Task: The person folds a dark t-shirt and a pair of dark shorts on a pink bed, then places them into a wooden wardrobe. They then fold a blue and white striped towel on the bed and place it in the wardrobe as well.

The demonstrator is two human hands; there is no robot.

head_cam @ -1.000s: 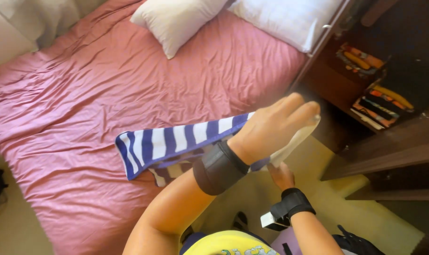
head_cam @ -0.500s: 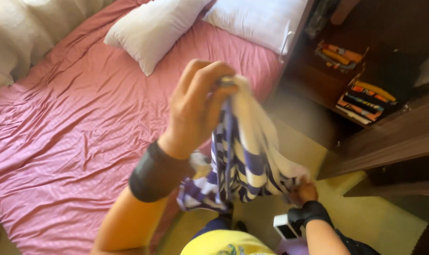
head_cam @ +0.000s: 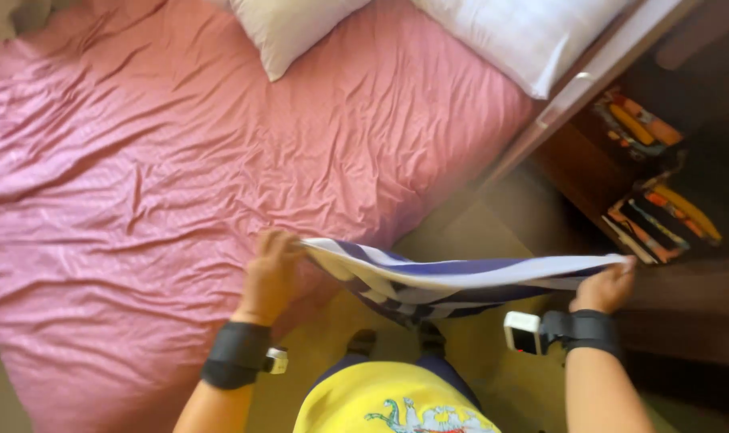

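Observation:
A blue and white striped cloth [head_cam: 452, 277] is stretched out flat between my two hands, level with the bed's near edge. My left hand [head_cam: 272, 273] pinches its left end, just over the edge of the pink bed sheet [head_cam: 140, 176]. My right hand [head_cam: 606, 287] grips the cloth's right end, above the floor beside the bed. The cloth's middle sags a little over my feet. Both wrists wear black bands, each with a small device on it.
Two white pillows [head_cam: 300, 28] [head_cam: 525, 36] lie at the head of the bed. A dark wooden shelf unit [head_cam: 653, 160] with colourful books stands on the right. Beige floor [head_cam: 492, 224] lies between bed and shelf. My yellow shirt [head_cam: 388, 405] fills the bottom edge.
The cloth hung bunched from my raised left hand half a second ago. Now both hands have dropped and pulled apart, spreading it out flat and wide.

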